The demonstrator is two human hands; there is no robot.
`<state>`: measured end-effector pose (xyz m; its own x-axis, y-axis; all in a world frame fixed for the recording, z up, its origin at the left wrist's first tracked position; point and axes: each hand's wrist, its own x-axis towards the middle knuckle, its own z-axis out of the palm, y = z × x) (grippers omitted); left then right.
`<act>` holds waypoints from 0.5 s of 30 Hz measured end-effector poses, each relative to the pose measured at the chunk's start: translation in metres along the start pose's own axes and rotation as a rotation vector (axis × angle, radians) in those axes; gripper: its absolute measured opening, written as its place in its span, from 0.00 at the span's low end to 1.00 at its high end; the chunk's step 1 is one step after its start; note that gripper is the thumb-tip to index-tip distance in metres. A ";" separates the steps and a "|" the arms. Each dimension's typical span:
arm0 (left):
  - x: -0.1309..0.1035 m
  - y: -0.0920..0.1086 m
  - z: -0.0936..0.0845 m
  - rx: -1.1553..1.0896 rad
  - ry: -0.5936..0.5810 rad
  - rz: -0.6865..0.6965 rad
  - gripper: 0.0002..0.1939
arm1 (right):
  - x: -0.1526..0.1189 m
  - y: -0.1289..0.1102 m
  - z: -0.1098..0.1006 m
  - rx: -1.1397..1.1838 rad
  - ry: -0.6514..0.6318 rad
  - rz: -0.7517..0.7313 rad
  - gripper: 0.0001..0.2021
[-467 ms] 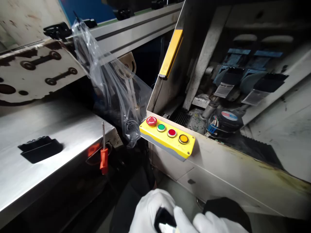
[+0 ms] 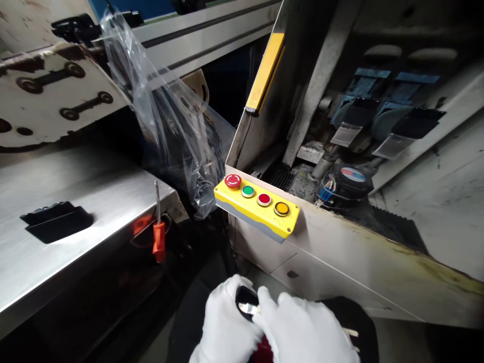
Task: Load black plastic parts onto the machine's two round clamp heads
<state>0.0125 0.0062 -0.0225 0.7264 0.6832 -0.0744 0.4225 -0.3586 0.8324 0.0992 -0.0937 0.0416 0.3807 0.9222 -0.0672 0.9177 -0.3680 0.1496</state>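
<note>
Both my hands wear white gloves and meet at the bottom centre of the view. My left hand [image 2: 223, 327] curls around a small black object [image 2: 245, 298] with a shiny metal part. My right hand [image 2: 302, 327] presses against the same object from the right, thumb on the metal part. Something red shows just beneath the two hands, mostly hidden. A little above the hands sits a yellow button box [image 2: 257, 209] with red, green, red and amber buttons.
A steel table [image 2: 75, 217] on the left carries a black part [image 2: 55, 221]; an orange-handled screwdriver [image 2: 159, 232] hangs at its edge. A clear plastic bag [image 2: 170, 121] hangs behind. An open machine bay [image 2: 359, 151] with a motor and a yellow strip [image 2: 264, 73] fills the right.
Both hands have risen further into view and closed in around the black object. The camera view has shifted slightly, so the surroundings sit a little higher and to the left.
</note>
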 end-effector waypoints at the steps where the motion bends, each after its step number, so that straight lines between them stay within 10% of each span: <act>1: 0.002 0.000 0.001 0.022 -0.002 -0.041 0.05 | 0.004 0.000 0.001 0.003 -0.039 0.014 0.18; 7: 0.008 0.005 -0.001 0.060 -0.113 -0.123 0.04 | 0.019 0.017 -0.009 0.168 -0.268 -0.047 0.15; 15: -0.001 0.015 -0.020 0.184 -0.152 -0.213 0.05 | 0.014 0.034 -0.034 0.113 -0.175 -0.087 0.18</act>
<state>0.0074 0.0130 0.0009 0.6775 0.6577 -0.3292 0.6551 -0.3360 0.6767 0.1315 -0.0896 0.0797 0.3046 0.9199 -0.2471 0.9510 -0.3081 0.0253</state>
